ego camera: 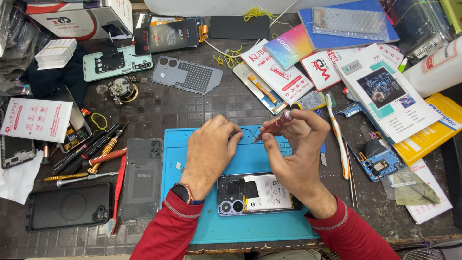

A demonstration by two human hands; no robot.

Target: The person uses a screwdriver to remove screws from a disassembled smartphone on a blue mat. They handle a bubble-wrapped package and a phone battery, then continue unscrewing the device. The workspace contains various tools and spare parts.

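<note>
My right hand (293, 149) holds a thin red screwdriver (274, 124) tilted down to the left, its tip near the fingertips of my left hand (211, 147). My left hand's fingers are curled and pinched at the tip; whether they hold something small I cannot tell. Both hands hover over a blue work mat (250, 221). An opened phone (257, 193) lies on the mat under my wrists, its battery and camera lenses showing. Both sleeves are red, and a watch sits on my left wrist.
Left of the mat lie a dark back cover (142, 178), a black phone (67, 207) and several screwdrivers and tweezers (91, 154). A white toothbrush (339, 139) and an opened blue phone frame (378, 161) lie to the right. Boxes, spare-part packets and a grey back panel (185, 74) crowd the far side.
</note>
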